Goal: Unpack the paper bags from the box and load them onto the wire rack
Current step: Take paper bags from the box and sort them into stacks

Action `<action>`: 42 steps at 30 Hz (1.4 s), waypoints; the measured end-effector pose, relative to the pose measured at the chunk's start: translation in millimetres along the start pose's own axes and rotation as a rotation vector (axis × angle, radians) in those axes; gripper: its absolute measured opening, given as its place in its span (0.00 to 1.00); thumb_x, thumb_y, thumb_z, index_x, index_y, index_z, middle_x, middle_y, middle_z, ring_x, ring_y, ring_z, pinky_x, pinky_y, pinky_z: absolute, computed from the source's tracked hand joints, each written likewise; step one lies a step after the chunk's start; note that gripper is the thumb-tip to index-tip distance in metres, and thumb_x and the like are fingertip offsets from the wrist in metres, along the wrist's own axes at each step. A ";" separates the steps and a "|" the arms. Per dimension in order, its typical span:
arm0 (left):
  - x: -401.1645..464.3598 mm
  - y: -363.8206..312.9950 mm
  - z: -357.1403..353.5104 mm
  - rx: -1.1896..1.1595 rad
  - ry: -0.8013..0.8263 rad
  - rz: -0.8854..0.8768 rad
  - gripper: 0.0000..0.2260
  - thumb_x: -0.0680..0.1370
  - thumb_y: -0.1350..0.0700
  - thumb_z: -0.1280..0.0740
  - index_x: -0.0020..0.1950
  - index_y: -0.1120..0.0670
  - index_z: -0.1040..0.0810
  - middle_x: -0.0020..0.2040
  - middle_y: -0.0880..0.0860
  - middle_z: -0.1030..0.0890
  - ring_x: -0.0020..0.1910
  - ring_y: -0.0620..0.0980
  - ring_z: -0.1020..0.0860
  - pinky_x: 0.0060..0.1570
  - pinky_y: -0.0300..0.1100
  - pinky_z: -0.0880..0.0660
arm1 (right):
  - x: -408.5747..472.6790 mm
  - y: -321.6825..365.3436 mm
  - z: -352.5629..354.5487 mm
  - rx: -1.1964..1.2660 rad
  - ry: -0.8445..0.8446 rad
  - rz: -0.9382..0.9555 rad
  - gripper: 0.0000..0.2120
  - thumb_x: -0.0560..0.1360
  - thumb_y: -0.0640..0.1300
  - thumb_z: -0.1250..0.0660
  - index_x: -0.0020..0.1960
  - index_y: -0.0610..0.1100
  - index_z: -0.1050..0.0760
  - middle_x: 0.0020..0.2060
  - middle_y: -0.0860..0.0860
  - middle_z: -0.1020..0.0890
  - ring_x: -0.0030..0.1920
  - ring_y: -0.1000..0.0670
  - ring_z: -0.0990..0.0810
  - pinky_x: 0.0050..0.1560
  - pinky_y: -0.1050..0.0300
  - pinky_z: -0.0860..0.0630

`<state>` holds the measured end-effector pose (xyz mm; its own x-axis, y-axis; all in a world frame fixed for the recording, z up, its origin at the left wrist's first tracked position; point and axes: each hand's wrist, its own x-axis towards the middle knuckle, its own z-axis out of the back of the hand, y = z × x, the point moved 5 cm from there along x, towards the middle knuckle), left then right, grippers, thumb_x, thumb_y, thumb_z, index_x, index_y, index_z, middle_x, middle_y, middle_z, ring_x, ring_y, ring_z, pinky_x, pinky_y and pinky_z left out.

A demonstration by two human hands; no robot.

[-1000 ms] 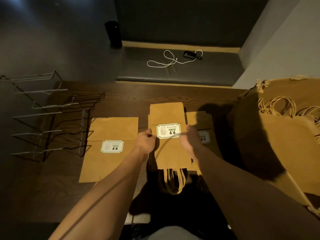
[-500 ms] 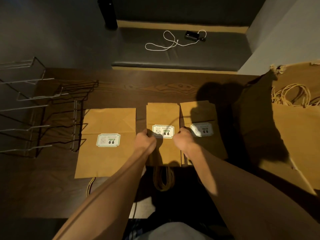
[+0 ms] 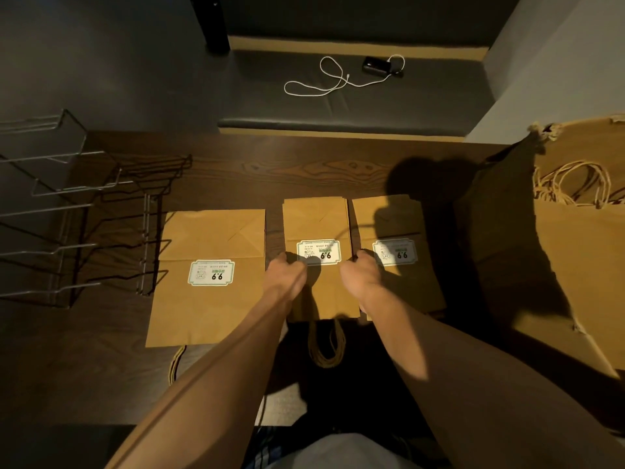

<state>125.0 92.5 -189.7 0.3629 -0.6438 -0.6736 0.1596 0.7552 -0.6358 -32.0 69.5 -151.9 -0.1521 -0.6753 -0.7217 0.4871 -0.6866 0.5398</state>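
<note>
Kraft paper bags, three piles flat on the desk (image 3: 338, 170): wide bag pile (image 3: 209, 275) left, middle bag stack (image 3: 316, 225), right bag stack (image 3: 402, 275). All labels read upside down from here, twine handles hang off the near edge.

Left hand (image 3: 284, 275) and right hand (image 3: 360, 274) pinch the two side edges of the middle stack, fingers curled narrow on the paper; stack lies on the desk or just off it, can't tell.

Progress, my read: unpacking partly done, loading not begun. Wire rack (image 3: 61, 204) at far left shows no bags on any tier. Cardboard box (image 3: 581, 248) at right has more handles visible inside, so more to pull out.

Unclear: bag count per stack, box depth (cut off at the frame edge), rack's left end cut off, right stack half in arm shadow.
</note>
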 end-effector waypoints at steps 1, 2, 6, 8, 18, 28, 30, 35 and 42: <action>-0.4 -2.1 0.0 0.011 0.000 -0.011 0.24 0.67 0.51 0.39 0.60 0.59 0.22 0.54 0.64 0.18 0.55 0.64 0.20 0.48 0.53 0.22 | -2.3 2.3 0.4 0.005 0.016 0.000 0.29 0.79 0.34 0.44 0.79 0.41 0.46 0.77 0.45 0.40 0.76 0.42 0.41 0.73 0.51 0.41; -3.5 -7.8 1.2 0.032 -0.004 -0.024 0.23 0.69 0.51 0.39 0.60 0.59 0.23 0.54 0.64 0.18 0.55 0.65 0.20 0.50 0.55 0.21 | -3.1 5.8 2.0 0.002 0.026 0.007 0.28 0.79 0.34 0.45 0.78 0.41 0.45 0.77 0.45 0.40 0.76 0.43 0.41 0.73 0.51 0.41; -21.7 -52.6 7.7 0.088 -0.073 -0.112 0.19 0.78 0.53 0.37 0.68 0.58 0.27 0.58 0.58 0.19 0.56 0.59 0.20 0.56 0.51 0.21 | -7.7 28.7 25.9 0.027 -0.002 0.067 0.23 0.79 0.37 0.43 0.74 0.39 0.36 0.70 0.43 0.30 0.70 0.42 0.32 0.65 0.52 0.32; -28.6 -79.3 4.0 0.056 -0.102 -0.174 0.18 0.81 0.55 0.37 0.71 0.57 0.28 0.62 0.56 0.21 0.56 0.53 0.22 0.56 0.42 0.24 | -8.3 40.5 43.7 0.129 0.006 0.122 0.18 0.80 0.38 0.43 0.69 0.35 0.31 0.66 0.41 0.26 0.65 0.40 0.27 0.61 0.49 0.29; -121.3 -230.4 -94.4 -0.070 0.029 -0.586 0.09 0.79 0.57 0.38 0.46 0.51 0.18 0.45 0.49 0.17 0.47 0.50 0.19 0.51 0.45 0.21 | -34.8 90.2 187.9 0.448 -0.246 0.473 0.06 0.79 0.38 0.39 0.51 0.41 0.23 0.42 0.48 0.22 0.42 0.49 0.20 0.32 0.66 0.25; -183.3 -268.7 -244.8 0.350 0.394 -0.717 0.13 0.78 0.55 0.36 0.61 0.54 0.21 0.57 0.55 0.18 0.58 0.56 0.21 0.61 0.47 0.24 | -45.4 -31.7 343.3 0.594 -0.565 0.116 0.13 0.81 0.40 0.42 0.61 0.37 0.25 0.55 0.42 0.20 0.57 0.42 0.21 0.51 0.52 0.24; -176.8 -259.5 -265.5 0.455 0.425 -0.624 0.18 0.76 0.50 0.33 0.61 0.59 0.22 0.58 0.60 0.19 0.59 0.60 0.22 0.60 0.48 0.24 | -40.9 -79.0 358.3 0.659 -0.645 -0.075 0.19 0.81 0.43 0.42 0.69 0.36 0.31 0.60 0.41 0.23 0.57 0.41 0.22 0.36 0.56 0.27; -152.0 -241.9 -294.8 0.690 0.393 -0.462 0.18 0.79 0.51 0.34 0.64 0.61 0.24 0.61 0.58 0.22 0.64 0.60 0.25 0.59 0.44 0.28 | -30.6 -170.8 358.3 0.846 -0.639 -0.371 0.28 0.77 0.42 0.36 0.74 0.36 0.39 0.67 0.41 0.29 0.63 0.40 0.26 0.50 0.53 0.28; -138.7 -225.3 -327.7 0.864 0.401 -0.366 0.28 0.79 0.42 0.35 0.72 0.59 0.31 0.70 0.58 0.28 0.70 0.62 0.31 0.68 0.51 0.31 | -9.9 -214.9 370.4 0.724 -0.541 -0.420 0.47 0.69 0.59 0.26 0.77 0.40 0.45 0.73 0.42 0.34 0.71 0.39 0.33 0.66 0.47 0.31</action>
<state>-262.1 -28.7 -76.5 -0.1503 -0.7268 -0.6702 0.8645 0.2322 -0.4457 -453.7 123.9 -100.2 -0.6510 -0.2482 -0.7173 -0.3109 -0.7750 0.5502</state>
